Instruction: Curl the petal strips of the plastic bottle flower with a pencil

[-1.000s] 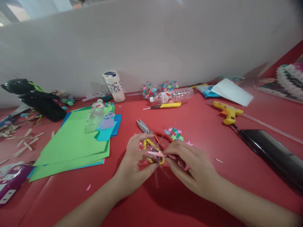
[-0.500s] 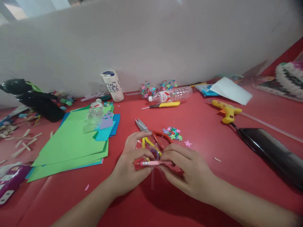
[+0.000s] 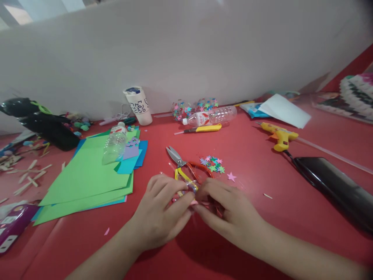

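Note:
My left hand [image 3: 164, 208] is closed, its thumb and fingers pinching one end of a slim pink pencil [image 3: 194, 202] that is mostly hidden. On the other side, my right hand [image 3: 230, 210] grips the same pencil, fingers curled and fingertips close to the left ones. Just behind both hands lie scissors [image 3: 176, 157] with red handles, blades pointing away to the left. Yellow handles [image 3: 186, 177] and a clear, purplish item, partly covered by my fingers, are beside them. Small foam stars [image 3: 214, 165] form a pile right of the scissors, with a pink star [image 3: 231, 177] apart.
Green sheets [image 3: 87, 171] lie left, under a clear bottle [image 3: 115, 144]. A yellow cutter [image 3: 208, 128], another bottle [image 3: 215, 116] and a white cup [image 3: 139, 105] are at the back. Right are a yellow glue gun [image 3: 279, 136] and a black case [image 3: 329, 186].
My left fingers have folded down over the pencil's end and its silvery band, which showed before. More of the scissors is uncovered. My right hand has shifted only slightly.

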The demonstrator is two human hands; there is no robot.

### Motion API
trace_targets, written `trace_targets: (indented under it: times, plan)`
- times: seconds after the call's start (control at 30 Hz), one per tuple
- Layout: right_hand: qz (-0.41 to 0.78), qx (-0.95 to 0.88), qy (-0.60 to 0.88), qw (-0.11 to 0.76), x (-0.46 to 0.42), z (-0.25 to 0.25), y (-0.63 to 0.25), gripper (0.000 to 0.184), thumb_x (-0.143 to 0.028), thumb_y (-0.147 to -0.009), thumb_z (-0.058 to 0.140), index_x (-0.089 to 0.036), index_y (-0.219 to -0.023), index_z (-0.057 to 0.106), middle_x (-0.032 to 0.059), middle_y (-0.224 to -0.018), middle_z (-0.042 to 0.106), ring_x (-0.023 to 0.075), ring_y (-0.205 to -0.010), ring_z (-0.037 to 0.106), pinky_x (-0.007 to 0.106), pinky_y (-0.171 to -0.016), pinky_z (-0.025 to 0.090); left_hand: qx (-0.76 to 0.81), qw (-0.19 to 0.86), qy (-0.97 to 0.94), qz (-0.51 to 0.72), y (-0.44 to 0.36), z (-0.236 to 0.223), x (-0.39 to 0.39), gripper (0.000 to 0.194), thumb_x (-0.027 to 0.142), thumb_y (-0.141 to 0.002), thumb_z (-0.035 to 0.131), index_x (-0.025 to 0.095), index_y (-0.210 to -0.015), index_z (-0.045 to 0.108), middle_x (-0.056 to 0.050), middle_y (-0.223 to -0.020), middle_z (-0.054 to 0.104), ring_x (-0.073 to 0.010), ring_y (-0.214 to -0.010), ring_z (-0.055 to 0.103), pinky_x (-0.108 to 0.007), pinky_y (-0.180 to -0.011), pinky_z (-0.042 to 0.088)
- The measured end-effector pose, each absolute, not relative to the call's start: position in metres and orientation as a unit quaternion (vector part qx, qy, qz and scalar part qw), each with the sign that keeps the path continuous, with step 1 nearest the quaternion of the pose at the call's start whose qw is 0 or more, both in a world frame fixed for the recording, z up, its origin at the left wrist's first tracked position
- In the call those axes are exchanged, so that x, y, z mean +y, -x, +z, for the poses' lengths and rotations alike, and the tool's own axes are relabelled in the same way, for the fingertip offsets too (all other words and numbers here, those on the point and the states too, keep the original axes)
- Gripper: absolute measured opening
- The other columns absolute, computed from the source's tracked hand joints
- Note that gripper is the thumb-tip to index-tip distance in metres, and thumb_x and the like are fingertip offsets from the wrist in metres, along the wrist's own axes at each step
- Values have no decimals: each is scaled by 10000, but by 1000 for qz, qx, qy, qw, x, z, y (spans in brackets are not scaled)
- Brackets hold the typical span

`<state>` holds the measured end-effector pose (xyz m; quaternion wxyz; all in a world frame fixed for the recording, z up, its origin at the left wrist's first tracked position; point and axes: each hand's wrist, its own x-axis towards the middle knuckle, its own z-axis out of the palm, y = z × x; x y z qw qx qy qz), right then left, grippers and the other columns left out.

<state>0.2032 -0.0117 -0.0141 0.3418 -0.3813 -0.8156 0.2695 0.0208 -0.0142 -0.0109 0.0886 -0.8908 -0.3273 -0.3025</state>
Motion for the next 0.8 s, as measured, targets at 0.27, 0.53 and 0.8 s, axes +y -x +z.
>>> trace_targets:
  times: [0.27,0.53,0.8]
  plan:
    - [290,-791,398,363,-12,-14,-204,99,-92,-743,540,-176,-701,507,-17,-647,511,97,-562,444,198,-503,339,-373,3,859,-350,-19,-20,-10,306,176,-686,602,171,-972,491,-67,-894,582,-187,-843,490,-362,-758,388]
    - [295,-799,396,343,-11,-13,-203,101,-131,-779,525,-168,-687,511,-21,-626,496,99,-564,442,202,-506,325,-328,81,884,-324,-21,-16,-11,231,85,-691,580,176,-898,533,-54,-869,609,-167,-799,482,-354,-742,372]
    - [308,-791,414,328,-10,-14,-204,114,-84,-745,532,-176,-681,509,-33,-611,490,91,-553,440,191,-497,332,-285,100,897,-322,-22,-16,-13,249,32,-672,577,156,-887,556,-52,-833,621,-151,-779,498,-335,-732,378]
